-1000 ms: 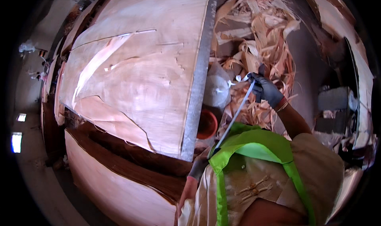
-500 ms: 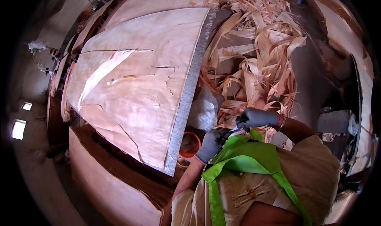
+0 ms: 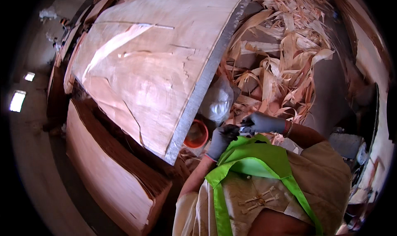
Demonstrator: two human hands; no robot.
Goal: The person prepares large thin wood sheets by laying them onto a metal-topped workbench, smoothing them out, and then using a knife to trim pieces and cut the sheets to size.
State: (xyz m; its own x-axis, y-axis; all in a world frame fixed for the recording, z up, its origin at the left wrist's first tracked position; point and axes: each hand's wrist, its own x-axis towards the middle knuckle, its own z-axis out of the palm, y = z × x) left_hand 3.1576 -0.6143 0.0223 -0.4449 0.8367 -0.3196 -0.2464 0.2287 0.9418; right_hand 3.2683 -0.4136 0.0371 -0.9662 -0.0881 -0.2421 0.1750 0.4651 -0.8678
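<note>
Both my hands wear dark grey gloves and meet just in front of my chest, above a bright green strap. My left hand [image 3: 221, 140] is curled shut, its fingers meeting those of my right hand [image 3: 264, 122]. Between them they pinch a small pale object [image 3: 245, 130], too small to tell its kind. A bangle shows at my right wrist. The hands are just right of the corner of a big stack of thin veneer sheets [image 3: 153, 70].
An orange bowl [image 3: 196, 135] and a white plastic bag [image 3: 218, 101] sit beside the stack's grey edge [image 3: 202, 87]. A heap of curled veneer scraps [image 3: 285, 58] lies behind my hands. A second, lower veneer stack [image 3: 111, 174] stands at the left.
My right hand came down from the scrap heap toward my chest, and my left hand rose to meet it. The long thin strip stretched between them is no longer seen.
</note>
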